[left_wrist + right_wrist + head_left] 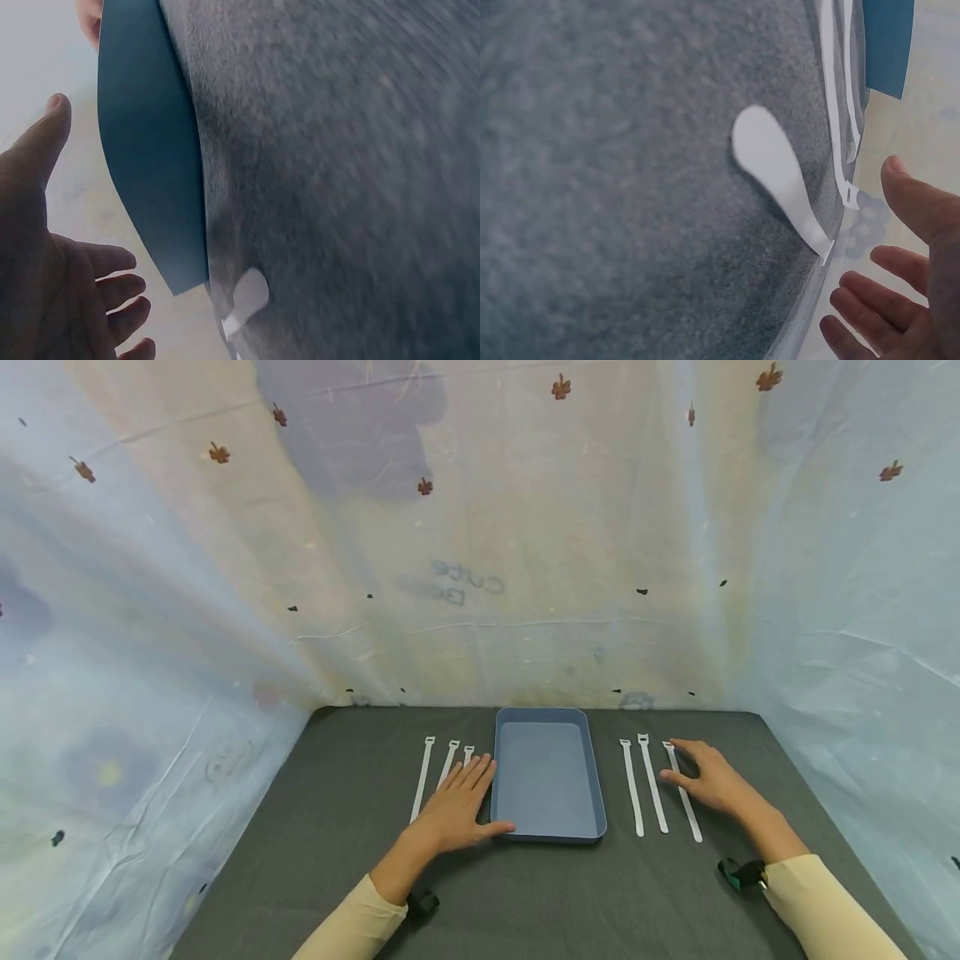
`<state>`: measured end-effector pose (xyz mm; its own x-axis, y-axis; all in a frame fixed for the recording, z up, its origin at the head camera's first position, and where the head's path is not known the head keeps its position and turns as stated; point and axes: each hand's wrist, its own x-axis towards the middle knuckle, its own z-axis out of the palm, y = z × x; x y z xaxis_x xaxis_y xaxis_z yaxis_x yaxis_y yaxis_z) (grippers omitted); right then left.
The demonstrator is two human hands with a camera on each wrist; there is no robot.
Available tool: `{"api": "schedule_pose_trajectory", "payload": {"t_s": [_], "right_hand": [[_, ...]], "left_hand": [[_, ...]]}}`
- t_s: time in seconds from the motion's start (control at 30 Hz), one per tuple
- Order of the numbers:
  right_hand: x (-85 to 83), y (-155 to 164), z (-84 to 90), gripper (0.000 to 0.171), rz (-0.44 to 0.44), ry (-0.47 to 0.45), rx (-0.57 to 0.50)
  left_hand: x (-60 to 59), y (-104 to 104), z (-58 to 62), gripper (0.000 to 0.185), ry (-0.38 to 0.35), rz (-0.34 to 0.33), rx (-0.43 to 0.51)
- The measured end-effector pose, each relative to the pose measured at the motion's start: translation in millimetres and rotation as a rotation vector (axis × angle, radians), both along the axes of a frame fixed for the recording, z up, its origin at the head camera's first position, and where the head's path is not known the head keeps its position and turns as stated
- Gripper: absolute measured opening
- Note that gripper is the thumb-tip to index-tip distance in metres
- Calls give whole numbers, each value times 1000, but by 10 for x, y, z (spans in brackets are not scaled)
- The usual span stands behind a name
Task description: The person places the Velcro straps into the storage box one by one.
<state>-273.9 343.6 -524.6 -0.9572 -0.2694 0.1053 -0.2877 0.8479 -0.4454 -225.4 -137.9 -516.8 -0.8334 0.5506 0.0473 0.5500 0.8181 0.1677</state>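
Note:
A shallow blue-grey rectangular tray (pixel 549 777) lies between two groups of white strap ties, each with a slotted square head. My left hand (pixel 453 814) spreads its fingers over the tray's left side, thumb at the near left corner, holding nothing. It partly covers the three left straps, among them the outermost strap (pixel 423 781). On the right, my right hand (pixel 712 777) is over the outermost right strap (pixel 686 806), thumb and index finger apart across it. The right wrist view shows that strap's rounded end (pixel 765 142) lying loose on the cloth, with relaxed fingers beyond it.
Two more white straps, an inner one (pixel 632 789) and a middle one (pixel 652 785), lie between the tray and my right hand. Dark grey cloth (pixel 480 902) covers the table. A patterned pale curtain (pixel 525 552) encloses the back and both sides.

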Motion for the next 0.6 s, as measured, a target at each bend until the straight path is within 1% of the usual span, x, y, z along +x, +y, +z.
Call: {"api": "schedule_pose_trajectory", "payload": {"t_s": [0.27,0.5,0.6], "right_hand": [[-61,-18,15,67,-18,-4,-25],[-104,8,-14,61,-52,1,-68],[-138,26,-30,57,-76,-6,-93]], "left_hand": [[-10,120,-41,113,-12,-13,-18],[-14,181,-71,116,-19,1,-37],[-8,199,-71,117,-40,11,-36]]}}
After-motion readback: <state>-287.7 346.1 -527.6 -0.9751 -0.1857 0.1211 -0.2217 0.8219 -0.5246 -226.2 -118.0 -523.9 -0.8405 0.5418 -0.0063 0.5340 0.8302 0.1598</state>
